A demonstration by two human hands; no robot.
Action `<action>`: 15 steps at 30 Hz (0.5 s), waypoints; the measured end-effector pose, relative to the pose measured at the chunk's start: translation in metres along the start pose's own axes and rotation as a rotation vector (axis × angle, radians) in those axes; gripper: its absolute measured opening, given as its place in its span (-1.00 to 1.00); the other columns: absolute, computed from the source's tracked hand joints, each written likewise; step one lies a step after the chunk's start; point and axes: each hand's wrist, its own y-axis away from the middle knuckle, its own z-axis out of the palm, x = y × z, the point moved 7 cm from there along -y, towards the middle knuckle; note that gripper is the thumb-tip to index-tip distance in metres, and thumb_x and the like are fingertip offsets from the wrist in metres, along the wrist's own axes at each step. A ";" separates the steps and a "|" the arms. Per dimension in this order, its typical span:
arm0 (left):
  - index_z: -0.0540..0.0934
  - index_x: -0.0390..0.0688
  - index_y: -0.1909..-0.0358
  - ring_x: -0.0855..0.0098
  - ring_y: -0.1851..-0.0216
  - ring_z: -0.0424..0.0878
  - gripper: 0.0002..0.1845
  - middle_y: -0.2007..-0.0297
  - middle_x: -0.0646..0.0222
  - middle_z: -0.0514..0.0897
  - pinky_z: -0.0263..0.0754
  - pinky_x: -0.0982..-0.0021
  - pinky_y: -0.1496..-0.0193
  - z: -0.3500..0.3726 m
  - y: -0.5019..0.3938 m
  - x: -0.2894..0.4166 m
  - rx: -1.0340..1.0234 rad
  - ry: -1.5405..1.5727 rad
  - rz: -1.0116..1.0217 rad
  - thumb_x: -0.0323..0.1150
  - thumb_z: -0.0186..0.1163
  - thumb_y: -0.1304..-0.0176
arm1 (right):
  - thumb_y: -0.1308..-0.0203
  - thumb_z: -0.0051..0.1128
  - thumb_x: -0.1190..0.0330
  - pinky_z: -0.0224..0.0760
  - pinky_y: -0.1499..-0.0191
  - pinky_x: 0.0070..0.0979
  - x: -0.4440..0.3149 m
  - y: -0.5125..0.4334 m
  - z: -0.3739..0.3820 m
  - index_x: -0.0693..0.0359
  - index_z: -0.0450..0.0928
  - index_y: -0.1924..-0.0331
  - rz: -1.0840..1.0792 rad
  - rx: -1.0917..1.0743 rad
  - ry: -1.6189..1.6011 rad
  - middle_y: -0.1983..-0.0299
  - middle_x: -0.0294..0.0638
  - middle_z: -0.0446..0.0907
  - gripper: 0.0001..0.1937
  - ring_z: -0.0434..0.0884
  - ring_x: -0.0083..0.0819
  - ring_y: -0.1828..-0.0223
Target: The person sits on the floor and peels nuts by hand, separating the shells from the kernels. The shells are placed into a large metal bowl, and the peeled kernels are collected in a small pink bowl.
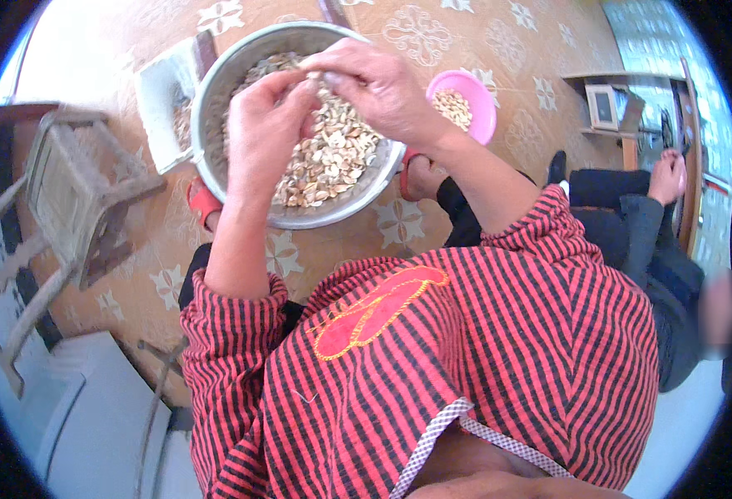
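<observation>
My left hand (pixel 269 121) and my right hand (pixel 375 87) meet above a large round metal basin (pixel 335 218), fingertips close together. Something small and pale sits between them, partly hidden by the fingers; it looks like a shell or nut piece. Below the hands, the basin holds a heap of pale and brown shell-like pieces (pixel 322 165), which could be nut shells. To the right of the basin, a pink plastic bowl (pixel 483 109) holds many pale kernels or nuts (pixel 451 107).
A white container (pixel 160 106) with brown bits stands left of the basin. Farther left is a worn wooden chair (pixel 69 181). My feet in red sandals (pixel 202 203) flank the basin on the patterned tile floor. Another person (pixel 637 218) sits at the right, near a wooden shelf (pixel 622 80).
</observation>
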 end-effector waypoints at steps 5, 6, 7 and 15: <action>0.47 -0.19 0.29 0.71 0.64 0.28 -0.83 0.57 0.55 0.41 0.08 0.69 0.64 0.011 0.005 -0.001 -0.102 0.151 -0.165 -0.31 -0.03 -0.27 | -0.11 0.01 0.44 0.40 0.25 -0.34 -0.005 0.003 0.003 0.23 0.55 0.25 -0.044 0.034 0.007 0.40 -0.10 0.47 -0.85 0.52 -0.17 0.32; 0.43 -0.22 0.31 0.67 0.61 0.28 -0.80 0.59 0.51 0.36 0.10 0.69 0.62 0.012 0.003 -0.004 -0.135 0.144 -0.171 -0.33 -0.13 -0.27 | -0.15 -0.03 0.34 0.40 0.24 -0.31 -0.004 0.006 0.005 0.21 0.52 0.25 -0.033 0.019 0.071 0.40 -0.08 0.46 -0.83 0.53 -0.12 0.28; 0.40 -0.19 0.36 0.64 0.64 0.23 -0.80 0.59 0.50 0.32 0.03 0.65 0.65 0.013 0.003 -0.008 -0.185 0.236 -0.225 -0.33 -0.19 -0.26 | -0.17 -0.05 0.30 0.44 0.30 -0.32 -0.007 0.006 0.010 0.20 0.50 0.26 -0.102 0.041 0.173 0.42 -0.10 0.45 -0.82 0.55 -0.15 0.32; 0.35 -0.17 0.44 0.62 0.73 0.09 -0.78 0.70 0.49 0.20 -0.06 0.61 0.71 0.018 0.006 -0.018 -0.085 0.499 -0.357 -0.29 -0.21 -0.27 | -0.12 -0.01 0.28 0.48 0.43 -0.36 -0.019 0.012 0.004 0.20 0.48 0.29 -0.181 0.066 0.237 0.42 -0.16 0.46 -0.82 0.57 -0.19 0.42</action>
